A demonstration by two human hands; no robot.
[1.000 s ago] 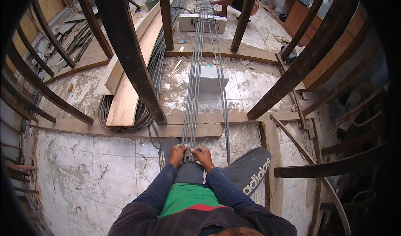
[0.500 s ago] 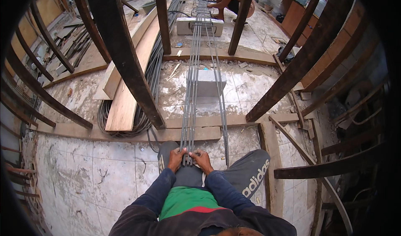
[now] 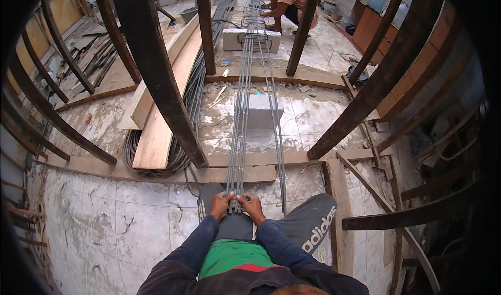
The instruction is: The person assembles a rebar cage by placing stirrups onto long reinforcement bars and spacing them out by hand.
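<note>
Several long steel reinforcing bars (image 3: 239, 138) run from my lap away across the floor. Close to their near ends, my left hand (image 3: 221, 205) grips the bundle from the left, thumb on top. My right hand (image 3: 252, 207) closes on the same bars from the right, its thumb near the other one. Apart from this bundle, another pair of bars (image 3: 278, 143) lies to the right, its near end beside my knee. Farther off, the bars pass over a grey block (image 3: 261, 112) and a pale block (image 3: 229, 40), where bent wire stirrups (image 3: 254, 21) surround them.
Dark upright timbers (image 3: 156, 76) rise on both sides. Wooden beams (image 3: 235, 174) cross the floor in front of me. Planks (image 3: 156, 143) lie on coiled steel rods at left. Another person (image 3: 292, 5) crouches at the far end by the stirrups.
The view has tilted slightly, so the scene sits a little lower. My hands stay on the bar ends. The far person has shifted posture a little.
</note>
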